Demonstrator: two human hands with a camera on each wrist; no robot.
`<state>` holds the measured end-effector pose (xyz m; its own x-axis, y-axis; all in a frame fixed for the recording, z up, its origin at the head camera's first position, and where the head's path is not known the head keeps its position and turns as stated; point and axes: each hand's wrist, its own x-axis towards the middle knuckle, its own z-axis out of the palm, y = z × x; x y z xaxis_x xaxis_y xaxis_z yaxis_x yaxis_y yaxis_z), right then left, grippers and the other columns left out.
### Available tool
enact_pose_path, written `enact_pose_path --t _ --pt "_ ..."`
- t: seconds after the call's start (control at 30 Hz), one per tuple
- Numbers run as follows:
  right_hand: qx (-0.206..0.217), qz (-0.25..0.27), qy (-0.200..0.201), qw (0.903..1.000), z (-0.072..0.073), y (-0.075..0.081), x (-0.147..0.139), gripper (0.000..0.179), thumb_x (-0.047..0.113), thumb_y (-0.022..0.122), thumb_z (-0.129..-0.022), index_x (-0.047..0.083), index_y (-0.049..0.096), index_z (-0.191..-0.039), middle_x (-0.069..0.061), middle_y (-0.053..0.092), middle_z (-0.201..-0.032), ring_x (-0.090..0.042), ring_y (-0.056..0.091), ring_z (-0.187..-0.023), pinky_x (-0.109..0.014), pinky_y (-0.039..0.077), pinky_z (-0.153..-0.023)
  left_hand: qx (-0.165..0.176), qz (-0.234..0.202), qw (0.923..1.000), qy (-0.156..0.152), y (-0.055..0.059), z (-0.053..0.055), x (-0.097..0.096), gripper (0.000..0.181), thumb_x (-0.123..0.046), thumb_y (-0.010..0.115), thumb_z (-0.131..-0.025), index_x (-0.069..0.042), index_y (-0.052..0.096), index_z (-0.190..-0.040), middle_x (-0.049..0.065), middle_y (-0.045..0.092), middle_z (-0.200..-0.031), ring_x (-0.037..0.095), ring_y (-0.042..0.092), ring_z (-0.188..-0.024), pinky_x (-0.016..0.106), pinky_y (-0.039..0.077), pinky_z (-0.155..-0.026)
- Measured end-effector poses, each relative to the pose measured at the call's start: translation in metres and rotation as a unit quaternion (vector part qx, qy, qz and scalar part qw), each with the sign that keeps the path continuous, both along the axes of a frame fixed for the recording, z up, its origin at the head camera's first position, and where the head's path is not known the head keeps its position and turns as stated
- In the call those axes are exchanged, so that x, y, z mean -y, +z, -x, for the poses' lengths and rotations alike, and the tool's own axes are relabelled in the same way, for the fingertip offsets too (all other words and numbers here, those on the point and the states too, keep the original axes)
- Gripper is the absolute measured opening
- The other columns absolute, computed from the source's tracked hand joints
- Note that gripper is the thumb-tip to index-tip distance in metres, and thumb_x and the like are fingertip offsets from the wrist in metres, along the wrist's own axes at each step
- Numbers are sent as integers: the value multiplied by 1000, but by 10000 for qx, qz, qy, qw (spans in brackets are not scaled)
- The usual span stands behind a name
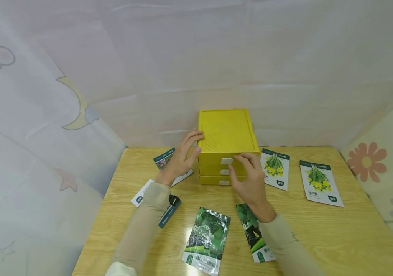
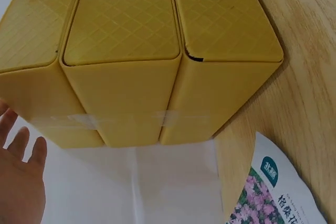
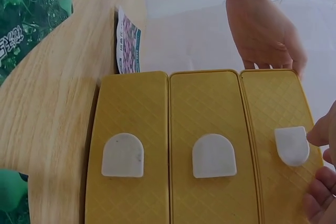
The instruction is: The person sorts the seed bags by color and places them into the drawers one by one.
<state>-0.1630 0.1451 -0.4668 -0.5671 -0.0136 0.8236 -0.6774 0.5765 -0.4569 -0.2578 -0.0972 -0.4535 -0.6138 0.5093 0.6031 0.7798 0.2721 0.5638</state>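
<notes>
1. We see the right hand [image 1: 250, 183] before the front of the yellow drawer box [image 1: 229, 130]; its thumb and forefinger are bent, with a small gap between them, and have no clear hold of anything.
2. The top white handle [image 3: 292, 145], on the box's front, is just beside these fingertips; we cannot tell surely if they touch it.
3. The left hand [image 1: 182, 155] is at the left side of the box, near its upper edge, with fingers loosely spread and nothing grasped.
4. Below the top handle, on the same box front, we find the middle handle [image 3: 214, 156] and the bottom handle [image 3: 123, 155].
5. To the left of the box lies a pink-flower packet [image 1: 163, 159], and nearer to us another packet [image 1: 142, 191], partly covered by the left sleeve [image 1: 141, 222].
6. In front of the box lie two green packets [image 1: 210, 230], one partly under the right sleeve [image 1: 282, 237].
7. To the right of the box are two yellow-flower packets [image 1: 320, 184].
8. The box stands on a wooden table [image 1: 337, 237], before a pale cloth [image 1: 196, 57].
</notes>
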Motion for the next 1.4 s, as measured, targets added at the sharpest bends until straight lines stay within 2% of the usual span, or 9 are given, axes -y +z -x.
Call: enact_pose_path --t 0.23,0.4,0.57,0.7,1.0,1.07,1.23,1.3,1.4 --pt "37 100 -34 9999 2 -7 10 34 7 74 -81 -1 68 -113 -18 57 -113 -32 55 -97 -36 45 -80 -94 -403 9991 102 -8 5 -3 39 -15 47 -101 -3 47 -138 9 40 -147 27 26 -143 40 23 -116" --pt "-28 191 -26 9998 4 -12 17 34 7 73 -81 -1 68 -113 -18 56 -114 -33 53 -99 -37 44 -81 -45 -883 9960 -154 -12 6 -6 37 1 51 -97 4 49 -133 18 42 -143 35 32 -138 44 36 -109" --pt "-138 205 -192 9995 7 -16 26 32 7 75 -80 0 69 -111 -19 56 -112 -34 51 -99 -39 43 -81 -92 -1315 9906 -357 -2 -3 -13 36 14 48 -91 15 49 -127 31 42 -137 47 35 -133 55 39 -104" --pt "-180 197 -404 9988 7 -14 33 29 6 76 -80 0 70 -108 -20 57 -109 -35 50 -95 -41 41 -80 -133 -1525 9878 -289 10 -13 -20 34 15 47 -89 17 50 -123 34 45 -132 49 37 -130 53 39 -104" --pt "-114 183 -797 9966 4 -12 40 19 3 77 -80 1 71 -98 -17 56 -101 -33 47 -86 -40 39 -74 -186 -1632 9864 -112 10 -19 -22 34 17 45 -88 16 52 -121 33 47 -130 51 37 -130 53 40 -103" --pt "-87 179 -823 9964 4 -11 40 17 4 76 -81 2 71 -97 -17 56 -101 -33 47 -84 -40 38 -72 -116 -1588 9872 -18 9 -19 -21 29 6 45 -95 14 52 -122 30 48 -131 47 37 -132 50 40 -104" --pt "16 230 -850 9961 3 -9 41 14 4 75 -81 3 71 -95 -16 54 -98 -32 44 -81 -38 37 -70 -32 -1532 9882 20 9 -19 -21 29 -4 45 -100 13 53 -122 28 48 -132 44 37 -133 49 41 -104" --pt "37 259 -837 9961 2 -8 41 13 4 75 -81 2 71 -93 -16 54 -97 -32 43 -80 -38 37 -69 -83 -1551 9878 -73 10 -19 -21 29 8 45 -94 14 52 -122 30 48 -131 47 37 -133 50 41 -104" --pt "49 283 -805 9963 1 -8 41 13 3 75 -80 2 71 -93 -16 54 -96 -31 42 -79 -38 37 -69 -26 -1557 9878 -69 11 -19 -21 30 11 44 -93 14 52 -122 30 47 -132 46 36 -133 46 40 -105"
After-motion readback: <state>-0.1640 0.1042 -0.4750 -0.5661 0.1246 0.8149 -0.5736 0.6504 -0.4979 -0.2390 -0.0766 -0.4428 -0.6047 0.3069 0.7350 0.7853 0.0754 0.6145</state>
